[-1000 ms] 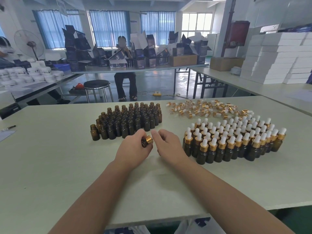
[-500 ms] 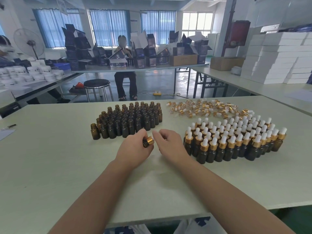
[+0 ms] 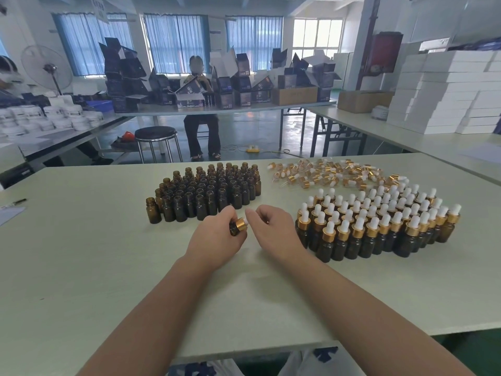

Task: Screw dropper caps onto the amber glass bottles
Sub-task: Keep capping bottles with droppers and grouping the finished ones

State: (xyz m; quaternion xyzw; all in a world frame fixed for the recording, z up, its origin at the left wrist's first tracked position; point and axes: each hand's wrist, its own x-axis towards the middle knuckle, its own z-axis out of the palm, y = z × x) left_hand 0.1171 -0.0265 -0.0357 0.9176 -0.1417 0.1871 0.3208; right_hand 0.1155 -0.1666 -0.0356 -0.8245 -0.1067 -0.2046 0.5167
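Left hand's got one bottle, cap on it

Left hand (image 3: 217, 237) grips a small amber bottle (image 3: 233, 229) tipped sideways, its gold dropper cap (image 3: 240, 223) pointing at the right hand (image 3: 271, 229). That hand's curled fingers sit right by the white bulb, can't tell if they're pinching it. Uncapped bottles (image 3: 206, 191) stand just beyond the left hand, capped bottles (image 3: 379, 221) right of the right hand.

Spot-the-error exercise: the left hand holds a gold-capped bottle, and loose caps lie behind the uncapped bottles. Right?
No. The head view shows the left hand holding the gold-capped bottle, but the loose caps lie behind the capped bottles, right of the uncapped bottles.
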